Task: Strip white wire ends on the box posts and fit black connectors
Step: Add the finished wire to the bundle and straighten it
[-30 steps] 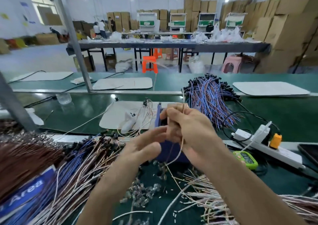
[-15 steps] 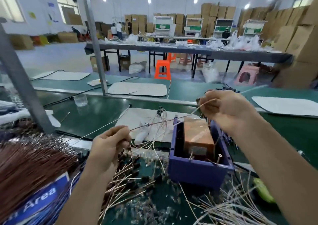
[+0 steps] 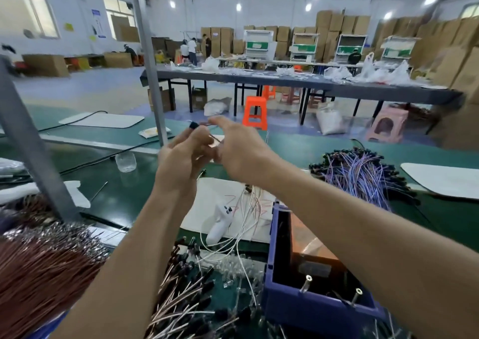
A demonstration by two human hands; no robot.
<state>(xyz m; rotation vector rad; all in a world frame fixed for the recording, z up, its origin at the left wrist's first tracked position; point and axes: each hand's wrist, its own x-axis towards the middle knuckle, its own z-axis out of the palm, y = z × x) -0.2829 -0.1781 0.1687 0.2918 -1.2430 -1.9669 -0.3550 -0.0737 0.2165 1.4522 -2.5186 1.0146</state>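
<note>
Left hand: the left hand (image 3: 185, 157) is raised above the middle of the table (image 3: 124, 198), and its fingertips pinch a black connector (image 3: 194, 125) at the top.
Right hand: the right hand (image 3: 241, 148) is just beside the left one, with the fingers reaching toward the connector. The picture is blurred here, so I cannot tell if it pinches anything.
Wire: a thin wire (image 3: 215, 137) shows between the two hands. Its ends are hidden by the fingers.
Box: the blue box (image 3: 298, 305) stands near the near edge of the table, right of the middle and under the right forearm. Two metal posts (image 3: 305, 283) stand up at its near wall, tilted a little.
White wires: loose white wires (image 3: 242, 209) lie on the white mat (image 3: 215, 190), just left of the box, beside a white tool (image 3: 220, 224).
Near edge: a pile of wires with black ends (image 3: 197, 281) lies left of the box. Brown wires (image 3: 39, 274) fill the near left corner.
Right side: a bundle of purple wires (image 3: 363, 180) lies behind the box, well apart from the hands.
Room around the hands: both hands are in the air, well above everything on the table. A metal pole (image 3: 149, 66) rises behind the left hand, close to it in the view. Green surface shows between the mat and a clear cup (image 3: 125, 161).
</note>
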